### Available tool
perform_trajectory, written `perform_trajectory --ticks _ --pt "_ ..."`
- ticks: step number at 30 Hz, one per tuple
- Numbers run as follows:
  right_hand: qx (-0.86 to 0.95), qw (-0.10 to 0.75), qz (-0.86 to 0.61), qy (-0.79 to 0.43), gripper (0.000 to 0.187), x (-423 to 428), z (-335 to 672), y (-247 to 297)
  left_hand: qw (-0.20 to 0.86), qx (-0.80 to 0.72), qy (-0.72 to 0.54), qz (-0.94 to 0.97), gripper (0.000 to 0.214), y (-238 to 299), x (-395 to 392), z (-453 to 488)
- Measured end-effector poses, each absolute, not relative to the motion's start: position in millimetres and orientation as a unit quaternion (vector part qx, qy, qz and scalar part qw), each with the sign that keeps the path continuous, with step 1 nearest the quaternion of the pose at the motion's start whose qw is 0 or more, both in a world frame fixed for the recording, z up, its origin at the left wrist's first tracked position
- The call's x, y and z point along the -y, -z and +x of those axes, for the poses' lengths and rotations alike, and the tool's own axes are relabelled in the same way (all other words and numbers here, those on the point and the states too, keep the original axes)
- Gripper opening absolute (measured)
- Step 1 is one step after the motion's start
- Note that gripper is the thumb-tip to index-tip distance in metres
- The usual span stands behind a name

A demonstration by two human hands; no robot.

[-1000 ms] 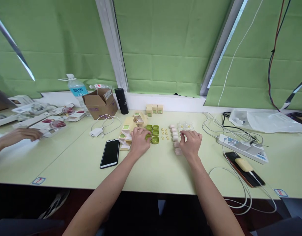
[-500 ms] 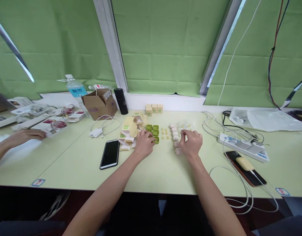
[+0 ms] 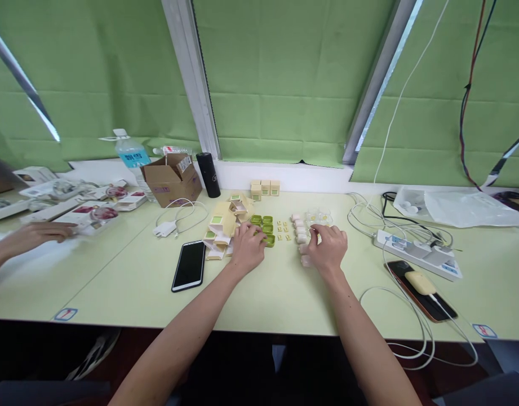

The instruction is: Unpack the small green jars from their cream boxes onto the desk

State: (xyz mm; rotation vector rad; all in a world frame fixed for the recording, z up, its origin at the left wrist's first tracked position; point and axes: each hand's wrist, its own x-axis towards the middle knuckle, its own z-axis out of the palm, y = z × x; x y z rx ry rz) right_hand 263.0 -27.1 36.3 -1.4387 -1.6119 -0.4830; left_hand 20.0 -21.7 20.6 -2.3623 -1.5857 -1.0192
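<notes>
My left hand (image 3: 247, 247) rests on the table's middle, its bent fingers gripping the front of a cluster of small green boxes (image 3: 267, 229) and covering some of them. Several tiny yellow pieces (image 3: 283, 229) lie in short rows just right of the boxes. Further right runs a column of pale pink and white blocks (image 3: 299, 225). Beside that column, my right hand (image 3: 329, 248) is closed in a pinch in front of clear plastic pieces (image 3: 322, 215) with yellow bits. Whatever sits between its fingertips is too small to make out. Opened cream cartons (image 3: 219, 225) lie left of my left hand.
A phone (image 3: 189, 266) and a white charger (image 3: 164, 228) lie left. Behind stand a cardboard box (image 3: 171, 183), a black bottle (image 3: 208, 175) and small closed cartons (image 3: 265, 188). Cables and a power strip (image 3: 417, 254) spread right. Another person's hand (image 3: 45, 234) touches packages at far left.
My two hands stay almost where they were, with only slight finger movement. The other person's hand at far left has shifted slightly left.
</notes>
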Motion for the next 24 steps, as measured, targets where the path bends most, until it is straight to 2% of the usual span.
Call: perform_trajectory --ticks 5,11,16,21,24 --pt "0.642 0.417 -0.625 0.152 0.024 36.4 264.5 -47.6 0.092 0.535 0.415 -0.730 0.022 -32.1 22.2 8.7" --pt "0.743 0.260 -0.616 0.022 0.025 95.9 238.7 -48.0 0.097 0.569 0.417 -0.702 0.027 -44.3 17.7 1.0" --pt "0.829 0.140 -0.540 -0.033 0.013 135.3 207.2 -19.2 0.125 0.613 0.335 -0.704 0.040 -78.0 9.6 3.3" --pt "0.851 0.136 -0.506 -0.008 0.012 138.2 202.4 -6.7 0.126 0.628 0.189 -0.744 0.052 -114.5 -42.8 6.7" --pt "0.851 0.145 -0.504 0.004 0.012 137.4 203.2 -6.6 0.056 0.650 0.127 -0.747 0.054 -121.1 -91.9 9.5"
